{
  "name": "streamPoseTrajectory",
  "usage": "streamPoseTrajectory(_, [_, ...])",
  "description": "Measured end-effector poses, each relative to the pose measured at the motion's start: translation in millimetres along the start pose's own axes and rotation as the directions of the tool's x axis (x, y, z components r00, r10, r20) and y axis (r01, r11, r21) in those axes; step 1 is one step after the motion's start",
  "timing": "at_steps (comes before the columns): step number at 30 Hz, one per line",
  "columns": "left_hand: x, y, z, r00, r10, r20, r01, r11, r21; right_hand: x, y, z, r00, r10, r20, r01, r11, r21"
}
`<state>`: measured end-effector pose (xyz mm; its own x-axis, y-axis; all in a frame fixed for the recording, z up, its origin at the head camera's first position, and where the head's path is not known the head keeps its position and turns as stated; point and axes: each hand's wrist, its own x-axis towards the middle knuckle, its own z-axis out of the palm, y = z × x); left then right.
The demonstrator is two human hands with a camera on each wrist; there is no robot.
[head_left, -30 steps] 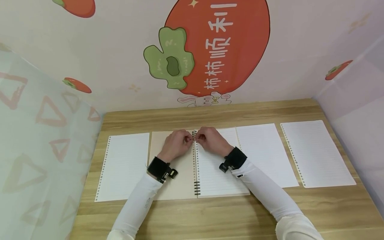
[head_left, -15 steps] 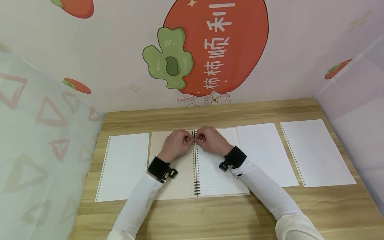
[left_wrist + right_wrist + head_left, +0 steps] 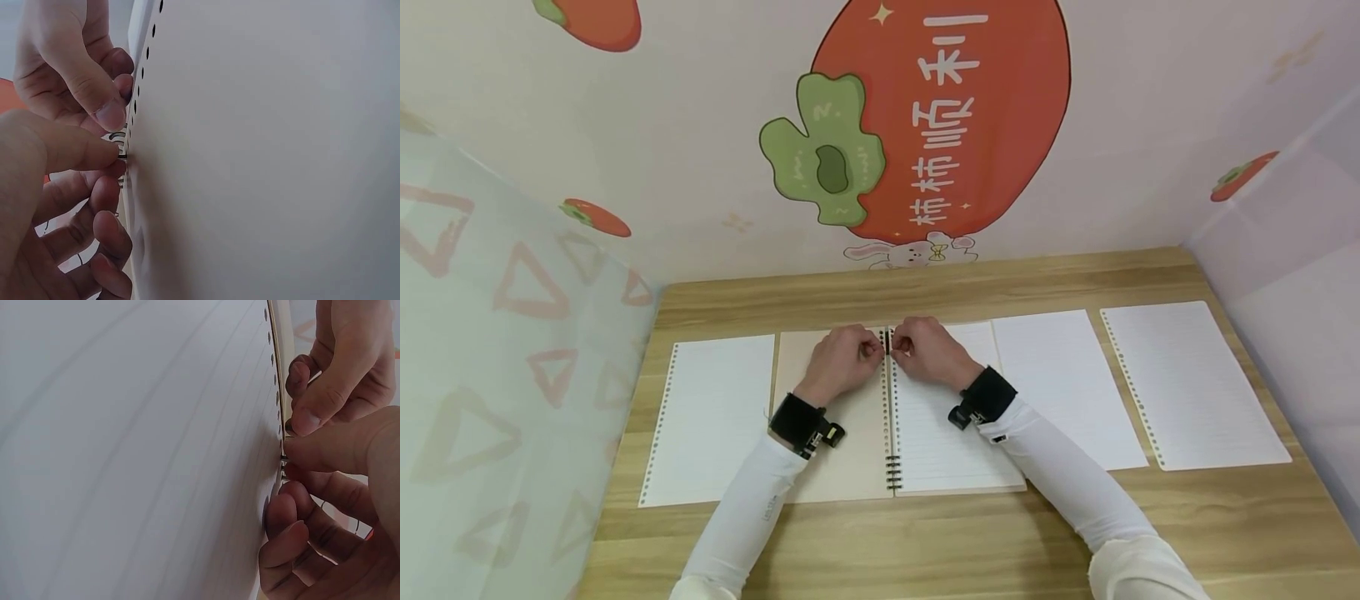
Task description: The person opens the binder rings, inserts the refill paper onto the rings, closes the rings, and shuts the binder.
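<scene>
An opened loose-leaf notebook lies flat, its tan cover (image 3: 835, 471) on the left and its lined pages (image 3: 951, 450) on the right. At the far end of the spine, my left hand (image 3: 844, 358) and right hand (image 3: 932, 354) meet from either side. Thumb and fingers of each pinch the small black binding rings (image 3: 887, 340), which the fingertips partly cover. The left wrist view shows curved rings (image 3: 117, 135) between the thumbs, beside the punched holes. Whether these rings are closed cannot be made out. Another set of black rings (image 3: 893, 472) sits at the spine's near end.
A loose punched sheet (image 3: 707, 417) lies left of the cover. To the right are a white lined sheet (image 3: 1060, 367) touching the notebook's edge and a separate punched sheet (image 3: 1195, 383). The wooden table (image 3: 970, 542) meets a printed wall (image 3: 700, 167) at the back.
Both hands stay at the far end of the spine with only slight finger movement. Slightly more of the black rings shows between them now.
</scene>
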<state>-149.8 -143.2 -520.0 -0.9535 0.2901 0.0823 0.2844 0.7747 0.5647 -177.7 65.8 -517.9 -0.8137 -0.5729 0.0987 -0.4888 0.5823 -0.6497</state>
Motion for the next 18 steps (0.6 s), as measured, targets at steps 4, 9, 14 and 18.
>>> streamPoseTrajectory(4, [-0.3,-0.8,1.1,1.000,-0.002,-0.006,0.002,1.000,0.004,-0.9,-0.8,-0.4,1.000,0.007,0.001,-0.007,1.000,-0.021])
streamPoseTrajectory(9, [0.1,-1.7,1.7,1.000,-0.014,-0.007,0.014,1.000,0.005,-1.8,-0.5,-0.7,1.000,0.014,-0.002,-0.014,0.999,-0.050])
streamPoseTrajectory(14, [0.4,-1.8,1.5,0.999,-0.037,-0.004,0.037,0.999,0.009,-2.4,-0.5,-1.8,1.000,0.023,-0.004,-0.023,0.998,-0.059])
streamPoseTrajectory(18, [0.4,-2.0,1.6,0.998,-0.057,0.004,0.057,0.998,0.016,-2.7,0.9,-1.6,1.000,0.019,-0.005,-0.019,0.998,-0.064])
